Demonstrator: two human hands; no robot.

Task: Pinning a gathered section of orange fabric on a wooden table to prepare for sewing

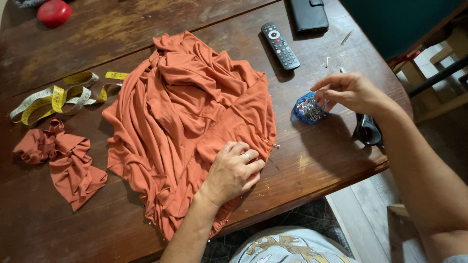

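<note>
A rumpled rust-orange cloth [185, 107] lies spread over the middle of the dark wooden table [78, 234]. My left hand [233, 171] rests flat on its near right edge, fingers curled, pressing the fabric down where a pin sticks out. My right hand [348, 91] hovers to the right, fingertips pinched at a blue pincushion [308, 109] stuck full of pins. Whether a pin is between the fingers is too small to tell.
A smaller orange scrap [61, 158] and a yellow tape measure [61, 97] lie at the left. A black remote [280, 45], a black wallet [309, 14], a red round object [53, 12] and a dark tool [367, 129] near the right edge also sit here.
</note>
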